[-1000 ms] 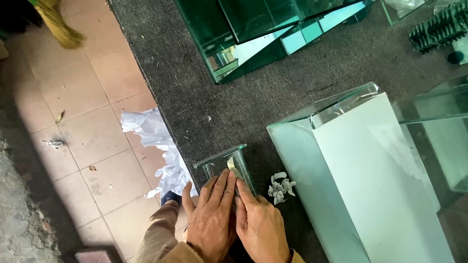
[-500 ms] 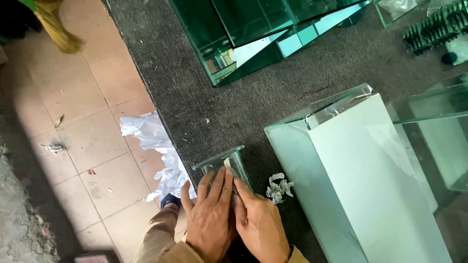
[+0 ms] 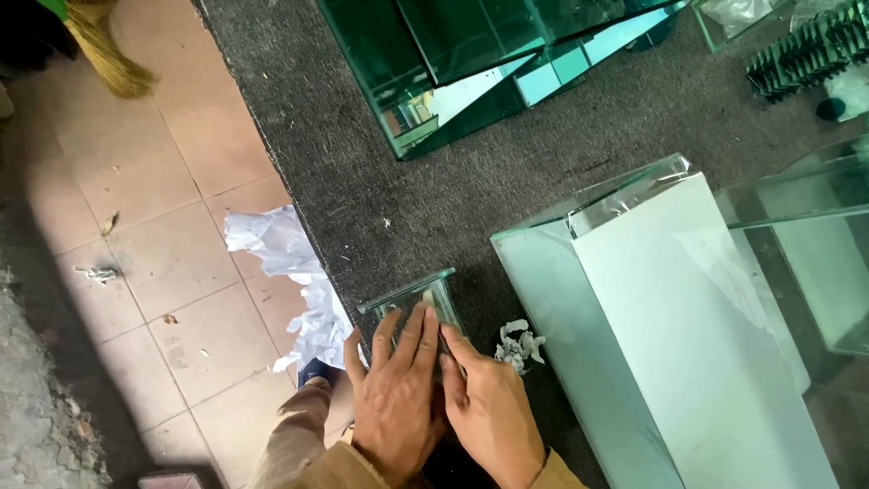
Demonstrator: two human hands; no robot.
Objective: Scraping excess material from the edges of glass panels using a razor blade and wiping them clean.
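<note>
I pressed my left hand flat on the glass piece. My right hand lay open beside it, fingertips touching the glass, near paper scraps.

Glass workshop: stacked glass sheets, carpeted workbench.

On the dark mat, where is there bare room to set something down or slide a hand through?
Free: mat between the green glass sheets and the small glass piece. Crowded: around both hands, paper scraps, the large glass box.
</note>
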